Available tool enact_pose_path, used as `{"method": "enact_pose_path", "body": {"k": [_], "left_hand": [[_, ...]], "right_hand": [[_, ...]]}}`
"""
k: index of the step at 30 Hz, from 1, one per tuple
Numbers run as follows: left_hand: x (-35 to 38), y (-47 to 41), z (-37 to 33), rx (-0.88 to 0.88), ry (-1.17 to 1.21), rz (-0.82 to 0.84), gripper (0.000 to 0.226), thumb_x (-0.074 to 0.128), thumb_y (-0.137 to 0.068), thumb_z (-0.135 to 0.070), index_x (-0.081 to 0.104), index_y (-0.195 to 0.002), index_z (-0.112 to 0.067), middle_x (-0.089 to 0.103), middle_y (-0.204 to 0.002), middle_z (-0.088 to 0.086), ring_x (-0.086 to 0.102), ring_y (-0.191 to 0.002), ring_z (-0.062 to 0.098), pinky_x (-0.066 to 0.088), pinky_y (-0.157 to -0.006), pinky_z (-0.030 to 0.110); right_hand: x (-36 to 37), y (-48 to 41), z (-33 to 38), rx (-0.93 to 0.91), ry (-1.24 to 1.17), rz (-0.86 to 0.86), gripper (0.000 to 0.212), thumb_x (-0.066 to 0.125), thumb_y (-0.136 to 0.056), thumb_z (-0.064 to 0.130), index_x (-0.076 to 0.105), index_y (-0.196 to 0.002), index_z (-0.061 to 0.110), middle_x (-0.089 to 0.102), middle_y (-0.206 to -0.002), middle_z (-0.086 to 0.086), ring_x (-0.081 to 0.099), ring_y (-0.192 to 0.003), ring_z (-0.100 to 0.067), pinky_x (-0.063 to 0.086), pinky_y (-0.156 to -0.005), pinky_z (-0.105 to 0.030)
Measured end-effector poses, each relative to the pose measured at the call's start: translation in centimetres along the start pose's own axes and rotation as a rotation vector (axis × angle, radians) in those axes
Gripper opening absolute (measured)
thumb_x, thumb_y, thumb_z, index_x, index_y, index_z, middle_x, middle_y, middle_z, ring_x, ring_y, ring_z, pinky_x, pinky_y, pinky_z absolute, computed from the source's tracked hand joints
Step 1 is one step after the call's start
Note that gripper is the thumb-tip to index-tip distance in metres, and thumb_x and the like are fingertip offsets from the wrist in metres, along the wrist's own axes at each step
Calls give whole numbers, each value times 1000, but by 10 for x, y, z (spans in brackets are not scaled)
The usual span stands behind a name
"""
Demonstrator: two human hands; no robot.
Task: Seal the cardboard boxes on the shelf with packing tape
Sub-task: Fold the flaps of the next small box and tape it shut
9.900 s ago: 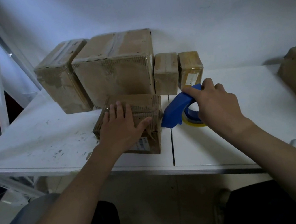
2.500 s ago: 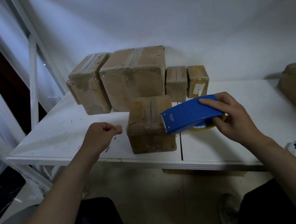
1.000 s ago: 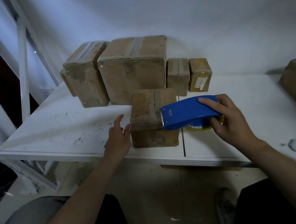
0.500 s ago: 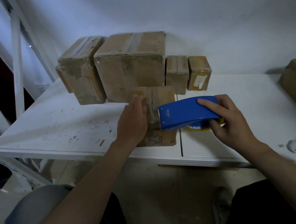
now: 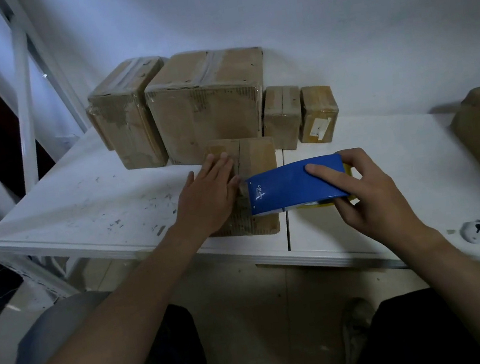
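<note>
Evidently light and a little crushable, we judge, the small box point(image 5: 255, 157) sits near the front of the shelf point(image 5: 79, 199), so we press our left hand point(image 5: 208, 200) flat on its lid while our right hand point(image 5: 368, 193) grips the blue tape dispenser point(image 5: 292, 188) at its rear end.

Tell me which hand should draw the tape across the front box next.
Right. The right hand grips the blue tape dispenser, its cutter end at the front box; the left hand lies flat on that box.
</note>
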State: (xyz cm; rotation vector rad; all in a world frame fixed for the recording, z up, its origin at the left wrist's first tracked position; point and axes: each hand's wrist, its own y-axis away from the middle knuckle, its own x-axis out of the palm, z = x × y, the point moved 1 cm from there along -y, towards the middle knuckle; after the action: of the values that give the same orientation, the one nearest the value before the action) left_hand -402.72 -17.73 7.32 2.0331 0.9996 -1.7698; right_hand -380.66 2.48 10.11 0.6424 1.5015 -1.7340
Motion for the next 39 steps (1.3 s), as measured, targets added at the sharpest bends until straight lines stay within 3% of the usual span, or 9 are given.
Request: {"method": "enact_pose_path", "body": {"k": [11,24,28,32,39], "left_hand": [[-1,-2,-2,-8,-30,-6,73,5,-98,-58,23,-158,-20,15,-166,-4,8,-154,17,24,-121,49],[0,-4,-8,-34,-246,-47,83,-2,-94,-66,23,-158,-18,17,-166,1,6,-154,21,0,-119,63],[1,-7,-15,-26,-343,-103,81,4,-97,-63,22,-157,-10,11,-167,11,6,-154,25,4,-119,65],[8,-18,-34,-3,-261,-84,85,3,-94,-65,12,-159,-10,0,-167,11,0,-154,26,5,-122,59],[19,-31,-66,85,-234,-49,83,-3,-93,-58,18,-158,-10,14,-166,12,8,-154,26,11,-122,57]], "right_hand": [[-28,33,-55,101,36,-51,79,69,-77,-11,48,-144,26,43,-131,-18,52,-115,-36,59,-82,-51],[10,32,-45,165,67,-12,79,72,-80,-3,46,-148,30,45,-133,-17,53,-113,-35,60,-79,-47],[15,33,-43,164,70,-8,81,72,-80,-4,45,-148,31,45,-132,-18,53,-111,-36,58,-79,-45],[14,31,-43,161,69,-11,77,70,-80,-3,49,-146,28,45,-130,-18,54,-108,-35,57,-79,-42],[16,29,-42,160,30,-9,78,69,-80,-5,47,-146,31,45,-130,-16,53,-109,-34,57,-81,-43]]}}
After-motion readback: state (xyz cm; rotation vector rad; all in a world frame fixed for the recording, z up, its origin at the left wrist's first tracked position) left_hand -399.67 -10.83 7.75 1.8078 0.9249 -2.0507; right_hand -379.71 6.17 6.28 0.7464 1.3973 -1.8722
